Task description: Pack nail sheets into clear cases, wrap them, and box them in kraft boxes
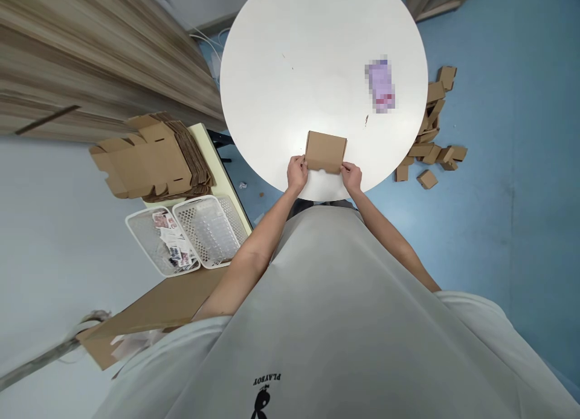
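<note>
Seen from the head view, with the round white table (pixel 290 38) read as a clock whose twelve lies at the far edge, the small cardboard box (pixel 325 150) rests on the tabletop at six o'clock, just inside the near rim. Its lid panel lies flat over the top, slightly turned, and a small notch shows at its near edge. The left hand (pixel 298 174) is clamped on the box's near left corner, at the box's own eight o'clock, while the right hand (pixel 351 177) grips the near right corner, at its four o'clock; the two hands are well apart, with the near edge of the box between them. At three o'clock on the table lies a purple item (pixel 380 85), though it is blurred into coarse squares and I cannot tell what it is. Beyond the rim at four o'clock, small brown boxes (pixel 421 150) lie heaped on the blue floor (pixel 521 135). Off the table at eight o'clock, a stack of flattened cardboard (pixel 145 159) sits on a pale yellow stand (pixel 221 183), and nearer the person, towards seven, two white baskets stand side by side: the left basket (pixel 145 232) holds printed cards (pixel 176 241), the right basket (pixel 186 221) clear plastic pieces (pixel 215 229).
</note>
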`<action>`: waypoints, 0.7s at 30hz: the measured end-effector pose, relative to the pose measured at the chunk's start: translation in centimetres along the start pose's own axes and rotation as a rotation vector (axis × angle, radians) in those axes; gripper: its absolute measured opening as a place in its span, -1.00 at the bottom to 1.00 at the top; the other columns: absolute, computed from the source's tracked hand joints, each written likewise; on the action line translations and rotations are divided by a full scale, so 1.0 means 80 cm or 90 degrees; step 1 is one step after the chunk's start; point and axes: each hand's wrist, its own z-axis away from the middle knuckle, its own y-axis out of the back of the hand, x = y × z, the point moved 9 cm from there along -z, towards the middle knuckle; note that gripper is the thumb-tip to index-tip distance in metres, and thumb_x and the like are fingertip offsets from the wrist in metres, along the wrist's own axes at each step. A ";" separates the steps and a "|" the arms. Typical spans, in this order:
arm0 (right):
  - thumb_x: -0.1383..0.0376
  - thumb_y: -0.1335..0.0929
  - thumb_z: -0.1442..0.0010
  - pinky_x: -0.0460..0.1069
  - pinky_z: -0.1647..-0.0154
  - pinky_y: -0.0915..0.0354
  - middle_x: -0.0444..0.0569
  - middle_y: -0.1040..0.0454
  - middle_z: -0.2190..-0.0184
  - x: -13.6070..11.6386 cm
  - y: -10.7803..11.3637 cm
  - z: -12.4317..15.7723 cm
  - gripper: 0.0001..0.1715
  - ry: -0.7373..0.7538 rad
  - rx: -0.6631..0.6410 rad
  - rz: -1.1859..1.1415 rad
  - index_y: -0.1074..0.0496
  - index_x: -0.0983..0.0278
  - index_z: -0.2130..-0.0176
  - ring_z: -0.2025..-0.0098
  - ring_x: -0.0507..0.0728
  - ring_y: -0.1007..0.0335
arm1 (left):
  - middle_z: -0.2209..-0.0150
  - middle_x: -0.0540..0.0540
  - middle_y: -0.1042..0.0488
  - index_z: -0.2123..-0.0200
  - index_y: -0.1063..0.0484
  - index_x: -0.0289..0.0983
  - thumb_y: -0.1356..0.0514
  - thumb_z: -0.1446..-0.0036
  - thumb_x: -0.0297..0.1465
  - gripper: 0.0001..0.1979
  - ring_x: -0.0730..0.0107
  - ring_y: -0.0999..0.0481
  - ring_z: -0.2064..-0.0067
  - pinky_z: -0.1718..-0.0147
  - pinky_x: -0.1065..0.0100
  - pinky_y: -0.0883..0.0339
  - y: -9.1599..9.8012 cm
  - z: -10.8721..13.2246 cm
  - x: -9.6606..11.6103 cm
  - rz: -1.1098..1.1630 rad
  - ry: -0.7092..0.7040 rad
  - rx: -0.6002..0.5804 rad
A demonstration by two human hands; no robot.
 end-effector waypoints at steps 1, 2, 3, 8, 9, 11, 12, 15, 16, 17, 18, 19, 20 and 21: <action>0.08 -0.20 -0.44 0.13 -0.19 -0.46 0.08 -0.67 -0.02 0.001 0.002 0.000 -0.44 -0.012 0.021 0.000 -0.65 0.22 -0.10 -0.09 0.27 -0.52 | -0.14 -0.34 -0.55 -0.27 -0.59 -0.33 -0.14 -0.46 -0.35 -0.56 0.00 -0.59 -0.07 -0.23 0.09 -0.42 0.001 0.000 0.001 -0.009 0.000 -0.008; 0.09 -0.21 -0.44 0.13 -0.21 -0.45 0.08 -0.66 -0.04 0.002 0.004 0.000 -0.45 -0.024 0.040 -0.001 -0.65 0.22 -0.11 -0.11 0.27 -0.52 | -0.13 -0.34 -0.56 -0.29 -0.58 -0.33 -0.14 -0.46 -0.35 -0.55 -0.01 -0.60 -0.07 -0.23 0.08 -0.41 0.002 0.001 0.000 -0.015 0.003 -0.017; 0.11 -0.22 -0.44 0.13 -0.22 -0.45 0.09 -0.66 -0.06 0.002 0.006 0.001 -0.46 -0.035 0.053 -0.006 -0.66 0.22 -0.12 -0.13 0.27 -0.53 | -0.11 -0.33 -0.58 -0.31 -0.57 -0.32 -0.15 -0.47 -0.34 -0.54 -0.02 -0.60 -0.07 -0.24 0.08 -0.39 0.002 0.002 0.000 -0.017 0.007 -0.026; 0.24 -0.22 -0.43 0.17 -0.24 -0.44 0.12 -0.69 -0.04 0.004 0.006 0.006 -0.47 -0.059 0.063 -0.049 -0.67 0.28 -0.12 -0.07 0.29 -0.60 | -0.07 -0.31 -0.63 -0.35 -0.55 -0.28 -0.13 -0.48 -0.30 -0.52 -0.08 -0.60 -0.12 -0.26 0.05 -0.38 0.001 0.011 -0.002 -0.026 0.011 -0.050; 0.25 -0.21 -0.43 0.18 -0.24 -0.44 0.13 -0.70 -0.03 0.004 0.007 0.007 -0.47 -0.059 0.064 -0.054 -0.68 0.29 -0.10 -0.05 0.30 -0.61 | -0.06 -0.30 -0.64 -0.35 -0.55 -0.28 -0.13 -0.47 -0.32 -0.52 -0.08 -0.60 -0.11 -0.24 0.05 -0.39 0.000 0.012 -0.001 -0.027 0.008 -0.054; 0.26 -0.21 -0.44 0.18 -0.22 -0.45 0.13 -0.71 0.00 0.004 0.008 0.006 -0.48 -0.059 0.064 -0.052 -0.69 0.30 -0.08 -0.03 0.30 -0.62 | -0.02 -0.29 -0.65 -0.32 -0.57 -0.27 -0.13 -0.45 -0.35 -0.53 -0.07 -0.61 -0.08 -0.22 0.05 -0.41 -0.001 0.012 0.000 -0.030 0.002 -0.058; 0.26 -0.22 -0.44 0.19 -0.20 -0.46 0.12 -0.71 0.02 0.004 0.008 0.006 -0.49 -0.061 0.062 -0.048 -0.69 0.28 -0.07 -0.03 0.30 -0.62 | 0.00 -0.28 -0.65 -0.31 -0.58 -0.26 -0.13 -0.45 -0.36 -0.54 -0.07 -0.61 -0.07 -0.21 0.04 -0.41 -0.001 0.012 0.001 -0.033 -0.001 -0.059; 0.25 -0.27 -0.40 0.18 -0.14 -0.50 0.07 -0.70 0.12 0.008 0.004 0.003 -0.55 -0.075 0.045 -0.032 -0.71 0.23 -0.03 -0.01 0.30 -0.62 | 0.04 -0.28 -0.63 -0.27 -0.60 -0.24 -0.14 -0.43 -0.37 -0.57 -0.10 -0.60 -0.06 -0.21 0.02 -0.40 0.000 0.011 0.003 -0.050 -0.013 -0.063; 0.25 -0.30 -0.38 0.18 -0.12 -0.51 0.06 -0.70 0.13 0.010 0.001 0.002 -0.57 -0.080 0.039 -0.033 -0.71 0.22 -0.03 0.00 0.30 -0.62 | 0.04 -0.28 -0.62 -0.27 -0.59 -0.24 -0.14 -0.43 -0.37 -0.57 -0.11 -0.60 -0.06 -0.22 0.01 -0.40 0.000 0.011 0.003 -0.053 -0.014 -0.063; 0.25 -0.31 -0.35 0.17 -0.10 -0.52 0.06 -0.71 0.14 0.011 -0.001 0.002 -0.58 -0.086 0.036 -0.038 -0.72 0.22 -0.02 0.00 0.29 -0.62 | 0.03 -0.29 -0.62 -0.27 -0.59 -0.25 -0.14 -0.43 -0.37 -0.57 -0.11 -0.59 -0.06 -0.22 0.00 -0.40 0.000 0.011 0.003 -0.053 -0.013 -0.063; 0.25 -0.32 -0.32 0.17 -0.08 -0.53 0.06 -0.71 0.13 0.013 -0.004 0.001 -0.57 -0.092 0.035 -0.046 -0.72 0.22 -0.03 0.01 0.29 -0.62 | 0.02 -0.30 -0.61 -0.27 -0.59 -0.26 -0.15 -0.43 -0.37 -0.57 -0.11 -0.59 -0.06 -0.22 0.00 -0.40 0.000 0.012 0.002 -0.052 -0.011 -0.061; 0.25 -0.32 -0.30 0.16 -0.06 -0.54 0.06 -0.72 0.12 0.015 -0.006 0.001 -0.55 -0.094 0.035 -0.056 -0.71 0.22 -0.04 0.02 0.28 -0.62 | 0.00 -0.31 -0.61 -0.27 -0.59 -0.27 -0.15 -0.43 -0.37 -0.57 -0.12 -0.59 -0.07 -0.23 0.00 -0.40 0.000 0.013 0.002 -0.049 -0.009 -0.058; 0.25 -0.31 -0.29 0.17 -0.04 -0.55 0.06 -0.72 0.12 0.014 -0.009 0.000 -0.52 -0.084 0.029 -0.064 -0.71 0.23 -0.05 0.03 0.28 -0.62 | -0.01 -0.32 -0.61 -0.27 -0.59 -0.28 -0.15 -0.43 -0.38 -0.57 -0.12 -0.59 -0.07 -0.24 0.00 -0.40 0.000 0.014 0.002 -0.045 -0.007 -0.055; 0.25 -0.30 -0.28 0.18 -0.03 -0.56 0.06 -0.73 0.12 0.013 -0.011 0.000 -0.50 -0.070 0.022 -0.068 -0.71 0.24 -0.06 0.05 0.28 -0.62 | -0.02 -0.32 -0.62 -0.27 -0.59 -0.28 -0.15 -0.42 -0.38 -0.56 -0.12 -0.59 -0.09 -0.25 0.00 -0.40 0.000 0.015 0.002 -0.040 -0.006 -0.051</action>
